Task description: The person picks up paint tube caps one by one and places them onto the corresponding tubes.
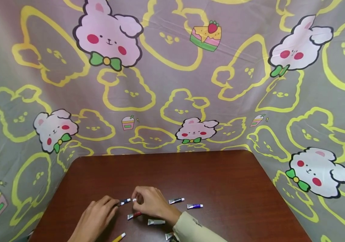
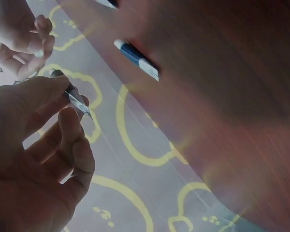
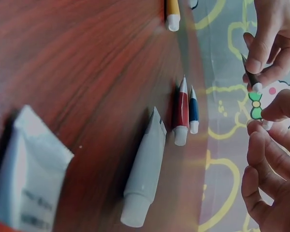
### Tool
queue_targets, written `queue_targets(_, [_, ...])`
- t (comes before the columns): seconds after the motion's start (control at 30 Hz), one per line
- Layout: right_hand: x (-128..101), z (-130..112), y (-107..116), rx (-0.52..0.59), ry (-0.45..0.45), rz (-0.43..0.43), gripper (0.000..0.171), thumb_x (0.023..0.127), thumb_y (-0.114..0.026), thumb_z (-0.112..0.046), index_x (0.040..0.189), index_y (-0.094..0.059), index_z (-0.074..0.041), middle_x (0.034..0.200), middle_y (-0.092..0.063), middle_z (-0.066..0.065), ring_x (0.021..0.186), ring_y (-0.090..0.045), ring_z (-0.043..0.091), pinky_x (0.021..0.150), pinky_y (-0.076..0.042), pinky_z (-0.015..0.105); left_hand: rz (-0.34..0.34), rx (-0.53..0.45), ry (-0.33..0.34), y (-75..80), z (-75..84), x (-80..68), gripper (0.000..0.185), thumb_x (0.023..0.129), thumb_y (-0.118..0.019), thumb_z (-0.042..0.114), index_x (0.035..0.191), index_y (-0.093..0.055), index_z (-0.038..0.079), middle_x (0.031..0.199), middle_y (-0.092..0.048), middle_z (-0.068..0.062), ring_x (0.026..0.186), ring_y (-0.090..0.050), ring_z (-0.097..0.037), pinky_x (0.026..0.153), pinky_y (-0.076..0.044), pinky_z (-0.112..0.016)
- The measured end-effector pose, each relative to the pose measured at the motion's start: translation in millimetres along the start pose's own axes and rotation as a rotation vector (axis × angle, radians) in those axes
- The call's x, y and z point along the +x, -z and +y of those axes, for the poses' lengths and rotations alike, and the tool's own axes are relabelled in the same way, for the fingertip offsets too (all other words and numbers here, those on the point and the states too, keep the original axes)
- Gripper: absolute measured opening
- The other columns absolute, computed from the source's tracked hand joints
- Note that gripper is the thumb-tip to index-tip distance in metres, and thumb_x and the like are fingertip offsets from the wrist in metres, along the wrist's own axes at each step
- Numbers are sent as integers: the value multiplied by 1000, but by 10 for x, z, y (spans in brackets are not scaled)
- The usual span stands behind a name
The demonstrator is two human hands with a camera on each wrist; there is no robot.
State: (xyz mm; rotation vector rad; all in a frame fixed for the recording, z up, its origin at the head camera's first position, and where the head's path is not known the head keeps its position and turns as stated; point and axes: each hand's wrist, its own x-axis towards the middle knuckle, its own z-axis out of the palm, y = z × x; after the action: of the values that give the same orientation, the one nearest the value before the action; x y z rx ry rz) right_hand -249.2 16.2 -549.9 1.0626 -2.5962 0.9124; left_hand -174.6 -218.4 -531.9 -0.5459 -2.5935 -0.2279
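My left hand point(image 1: 96, 215) pinches a dark paint tube point(image 2: 73, 94) between thumb and fingers, its flat silver end toward the palm side. In the right wrist view the white tip of this dark tube point(image 3: 252, 79) points at my right hand point(image 3: 275, 164). Thumb and forefinger of the right hand pinch a small white cap point(image 1: 134, 200), just right of the tube. Beyond the left fingertips a blue paint tube point(image 1: 126, 201) lies on the table. A red paint tube point(image 1: 133, 215) lies under the right hand, partly covered by it.
More paint tubes lie on the brown table point(image 1: 220, 181): a white tube point(image 1: 156, 222), a black tube point(image 1: 173, 201), a purple tube point(image 1: 194, 206) and a yellow tube point(image 1: 118, 238). Another tube point(image 1: 169, 236) is half hidden by the right sleeve. A patterned curtain point(image 1: 160, 77) surrounds the table.
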Motion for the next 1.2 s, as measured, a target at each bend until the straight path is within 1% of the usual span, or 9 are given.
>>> queue_targets(0.13, [-41,-20,17,-10,-9,6,12,84,-77,-24,93,-71,-30,79,-68,-21,69,-52,-19,63,-38,6,35,-3,-57,18,72,6,28,79,-96,18,103,-81,19,97,-71,11,81,-67,-7,67,-48,-30])
queue_targets(0.2, [-56,-22,20,-16,3,7,11,85,-77,-24,94,-73,-30,80,-68,-21,70,-52,-19,64,-39,5,36,5,-69,27,100,6,29,79,-96,18,103,-81,19,97,-71,11,82,-67,-7,67,-47,-29])
queue_targets(0.4, [-90,-28,35,-34,57,21,12,87,-79,-24,98,-76,-28,84,-71,-20,73,-53,-18,66,-39,3,-62,-5,9,70,201,10,20,87,-92,22,104,-81,22,97,-71,11,82,-66,-8,70,-48,-30])
queue_targets(0.53, [-114,-39,59,-25,59,22,12,87,-80,-24,98,-77,-28,85,-72,-20,72,-55,-17,66,-39,3,-124,-12,46,95,259,36,19,90,-90,23,107,-81,23,98,-70,11,80,-63,-9,70,-48,-30])
queue_targets(0.67, [-140,-64,72,-14,58,14,13,89,-81,-24,100,-77,-29,86,-74,-20,73,-59,-16,67,-40,3,-217,-25,101,110,301,63,16,93,-87,26,108,-81,23,98,-70,10,80,-62,-7,71,-47,-31])
queue_targets(0.77, [-139,-86,67,-15,70,16,14,88,-81,-24,100,-78,-28,87,-75,-20,74,-59,-16,68,-40,2,-228,-32,106,107,312,58,16,94,-86,25,110,-81,23,100,-71,9,81,-63,-8,72,-48,-31])
queue_targets(0.97, [-142,-103,43,4,86,15,14,89,-83,-22,101,-78,-27,87,-75,-18,74,-63,-12,68,-40,1,-193,-34,89,96,315,39,17,93,-86,25,110,-81,24,100,-71,11,78,-61,-8,71,-48,-31])
queue_targets(1.07, [-148,-108,32,1,91,17,13,89,-83,-23,101,-78,-27,88,-75,-18,75,-64,-10,69,-40,2,-135,-38,63,79,310,10,19,91,-89,23,108,-81,24,100,-71,11,77,-60,-9,70,-48,-31])
queue_targets(1.2, [-155,-114,23,-6,85,21,14,87,-83,-23,99,-77,-27,86,-74,-19,73,-59,-14,67,-40,2,-47,-31,0,53,293,-24,23,86,-92,21,107,-81,22,99,-71,10,77,-60,-9,69,-48,-30])
